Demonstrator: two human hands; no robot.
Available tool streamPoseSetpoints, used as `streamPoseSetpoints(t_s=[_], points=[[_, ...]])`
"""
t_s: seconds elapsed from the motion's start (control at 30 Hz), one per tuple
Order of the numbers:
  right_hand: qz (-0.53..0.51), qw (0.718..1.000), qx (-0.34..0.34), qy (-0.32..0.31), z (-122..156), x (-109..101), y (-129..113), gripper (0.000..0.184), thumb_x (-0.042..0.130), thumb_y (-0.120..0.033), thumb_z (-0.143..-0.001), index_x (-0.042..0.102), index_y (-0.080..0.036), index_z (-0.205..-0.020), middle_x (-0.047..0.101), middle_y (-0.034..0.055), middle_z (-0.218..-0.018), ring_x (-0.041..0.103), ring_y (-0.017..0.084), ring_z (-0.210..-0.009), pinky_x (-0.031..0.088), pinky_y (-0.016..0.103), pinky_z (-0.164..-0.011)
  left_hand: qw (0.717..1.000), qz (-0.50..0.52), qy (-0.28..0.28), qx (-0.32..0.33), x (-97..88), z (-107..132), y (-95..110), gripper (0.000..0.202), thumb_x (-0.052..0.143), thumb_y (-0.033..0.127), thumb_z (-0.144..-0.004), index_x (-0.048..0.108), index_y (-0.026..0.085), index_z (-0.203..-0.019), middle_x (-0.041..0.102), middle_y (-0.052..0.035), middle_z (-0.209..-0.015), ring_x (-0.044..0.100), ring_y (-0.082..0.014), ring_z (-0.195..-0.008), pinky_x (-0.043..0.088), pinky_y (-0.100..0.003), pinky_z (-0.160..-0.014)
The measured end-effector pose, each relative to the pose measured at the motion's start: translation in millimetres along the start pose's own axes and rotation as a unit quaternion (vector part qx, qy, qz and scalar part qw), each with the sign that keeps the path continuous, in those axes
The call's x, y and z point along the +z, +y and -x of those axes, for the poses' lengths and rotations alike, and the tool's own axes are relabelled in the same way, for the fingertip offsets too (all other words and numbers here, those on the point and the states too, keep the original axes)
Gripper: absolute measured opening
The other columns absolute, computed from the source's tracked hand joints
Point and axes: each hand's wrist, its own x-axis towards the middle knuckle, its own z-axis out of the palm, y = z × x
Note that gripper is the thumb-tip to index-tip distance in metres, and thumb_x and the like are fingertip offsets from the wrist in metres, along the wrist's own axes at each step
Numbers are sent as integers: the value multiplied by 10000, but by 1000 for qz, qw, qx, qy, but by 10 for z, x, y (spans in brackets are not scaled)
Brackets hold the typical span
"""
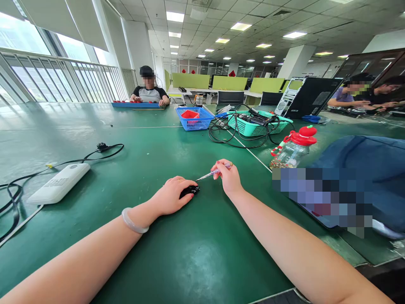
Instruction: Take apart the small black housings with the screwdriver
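My left hand (pixel 173 195) rests on the green table (pixel 196 253), its fingers closed over a small black object (pixel 190 191) that it pins to the surface. A pale bangle sits on that wrist. My right hand (pixel 228 176) pinches a thin screwdriver (pixel 211 173) with a clear purple handle. Its metal tip points left and down and touches the black object.
A white power strip (pixel 59 182) with black cables lies at the left. A blue basket (pixel 193 118) and a teal basket (pixel 257 123) with cables stand further back. A red-capped bottle (pixel 294 147) and a blue bag (pixel 363 169) are at the right. Other people sit at the far side.
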Motion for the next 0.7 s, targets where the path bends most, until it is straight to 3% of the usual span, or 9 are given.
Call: streamPoseSetpoints(t_s=[0.23,0.33,0.43,0.53,0.7], points=[[6,1000,4,20,-1,13,-26,251,582,-375,-770,557,-193,-599,581,-18,-557,486,95,-445,416,268,-512,999,-21,36,-25,55,108,153,303,475,332,-868,582,258,-1142,665,-40,-1161,558,-240,-1091,433,-464,-1014],[15,999,7,34,32,-7,-60,243,586,-371,-761,550,-194,-597,577,-20,-557,487,94,-445,421,266,-512,996,-33,43,-65,11,320,207,291,442,295,-878,577,263,-1134,662,-34,-1176,554,-236,-1117,430,-464,-1021],[33,999,7,37,63,-28,-89,245,565,-363,-776,556,-196,-597,552,-31,-514,489,96,-453,436,264,-540,994,-46,38,-97,-103,683,211,284,422,293,-887,583,275,-1120,669,-29,-1156,564,-228,-1117,442,-439,-1015],[37,999,8,34,69,-27,-97,241,556,-361,-777,558,-195,-603,536,-38,-485,493,97,-449,434,261,-540,988,-78,28,-130,-293,1114,67,308,395,332,-903,591,285,-1134,674,-30,-1142,559,-229,-1134,442,-415,-1018],[18,999,12,25,58,1,-98,214,591,-370,-732,554,-191,-621,587,-27,-564,496,90,-434,414,259,-498,961,-141,58,-229,-714,1718,-420,348,436,401,-873,609,267,-1144,680,-41,-1154,552,-257,-1154,419,-424,-1039]])
